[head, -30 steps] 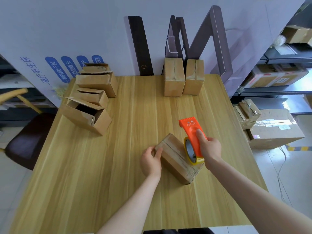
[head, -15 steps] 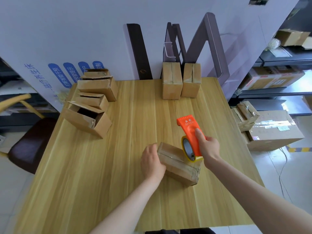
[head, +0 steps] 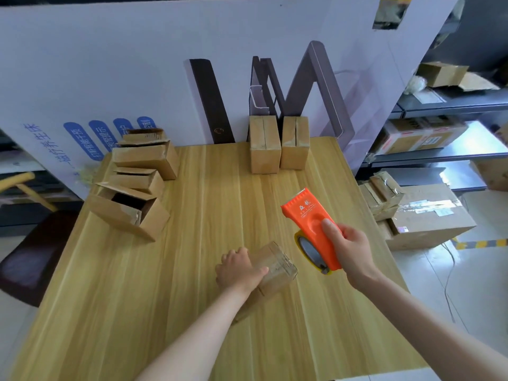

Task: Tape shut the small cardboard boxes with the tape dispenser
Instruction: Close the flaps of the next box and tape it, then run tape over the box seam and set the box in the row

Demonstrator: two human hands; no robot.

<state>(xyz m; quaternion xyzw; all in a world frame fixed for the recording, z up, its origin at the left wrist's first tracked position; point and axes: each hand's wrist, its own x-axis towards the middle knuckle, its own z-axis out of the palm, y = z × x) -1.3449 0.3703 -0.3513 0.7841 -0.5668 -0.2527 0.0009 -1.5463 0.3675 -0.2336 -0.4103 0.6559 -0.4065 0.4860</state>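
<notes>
Holding the small box point(head: 276, 266) near the front edge of the bench point(head: 137, 298), the left hand point(head: 239, 270) curls round it. The right hand point(head: 353, 251) grips the orange tape dispenser point(head: 310, 224), just right of the box and not touching it. The box is blurry, so I cannot tell its long way.

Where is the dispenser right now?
Head view, right of centre: the right hand grips the dispenser over the table, just right of the box held by the left hand.
</notes>
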